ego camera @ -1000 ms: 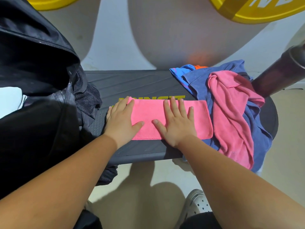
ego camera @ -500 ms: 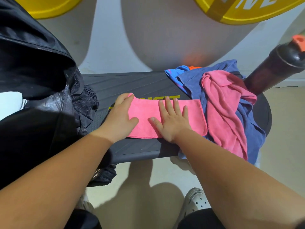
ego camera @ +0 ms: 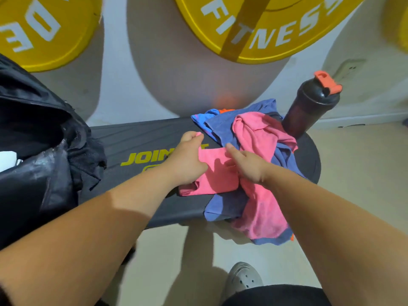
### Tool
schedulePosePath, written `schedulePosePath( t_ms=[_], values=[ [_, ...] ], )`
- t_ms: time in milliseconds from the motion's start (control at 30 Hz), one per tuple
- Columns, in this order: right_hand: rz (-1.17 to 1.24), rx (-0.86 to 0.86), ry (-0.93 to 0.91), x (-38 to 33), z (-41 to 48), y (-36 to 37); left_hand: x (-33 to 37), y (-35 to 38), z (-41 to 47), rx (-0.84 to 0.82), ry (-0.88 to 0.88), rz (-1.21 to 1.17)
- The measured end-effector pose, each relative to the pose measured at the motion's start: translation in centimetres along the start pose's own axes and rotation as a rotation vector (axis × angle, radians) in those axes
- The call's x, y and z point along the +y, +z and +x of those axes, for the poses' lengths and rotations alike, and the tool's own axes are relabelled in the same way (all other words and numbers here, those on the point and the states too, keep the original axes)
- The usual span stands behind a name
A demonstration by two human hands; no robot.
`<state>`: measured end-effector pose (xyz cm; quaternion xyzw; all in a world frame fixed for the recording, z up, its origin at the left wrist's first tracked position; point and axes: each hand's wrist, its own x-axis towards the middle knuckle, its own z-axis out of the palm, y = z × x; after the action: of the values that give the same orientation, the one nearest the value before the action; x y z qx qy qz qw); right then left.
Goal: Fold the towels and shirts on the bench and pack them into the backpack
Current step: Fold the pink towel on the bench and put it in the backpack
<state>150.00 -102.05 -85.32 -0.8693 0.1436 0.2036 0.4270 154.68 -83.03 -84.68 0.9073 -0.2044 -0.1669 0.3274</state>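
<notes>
— What's the setting?
— A dark bench [ego camera: 136, 138] marked "JOIN…", a white wall, a yellow "FITNESS" plate [ego camera: 265, 29].
— And the hands?
— The left hand [ego camera: 187, 160] pinches the pink towel [ego camera: 216, 180] mid-bench. The right hand [ego camera: 247, 165] rests on it, grip unclear.

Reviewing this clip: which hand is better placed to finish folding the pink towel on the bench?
Left. The left hand grips a raised edge of the pink towel and could carry it across; the right hand is open at the towel's other end.
</notes>
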Motion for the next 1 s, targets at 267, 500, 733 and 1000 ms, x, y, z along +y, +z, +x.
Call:
schedulePosePath(
  t_ms=[267,500,733,1000],
  values=[
    [0.338,-0.033,0.110,1.8,0.6,-2.0,2.8,5.9,3.4,-0.090,-0.006,0.066],
    [0.337,-0.084,0.078,1.6,0.9,-2.1,1.6,6.9,3.5,0.029,0.044,-0.013],
    [-0.077,-0.113,-0.012,1.5,0.4,-1.6,-1.5,5.9,1.5,0.279,0.088,0.369],
    [-0.685,0.168,-0.347,1.6,1.5,0.1,-3.7,8.0,0.9,-0.034,-0.040,0.616]
  ],
)
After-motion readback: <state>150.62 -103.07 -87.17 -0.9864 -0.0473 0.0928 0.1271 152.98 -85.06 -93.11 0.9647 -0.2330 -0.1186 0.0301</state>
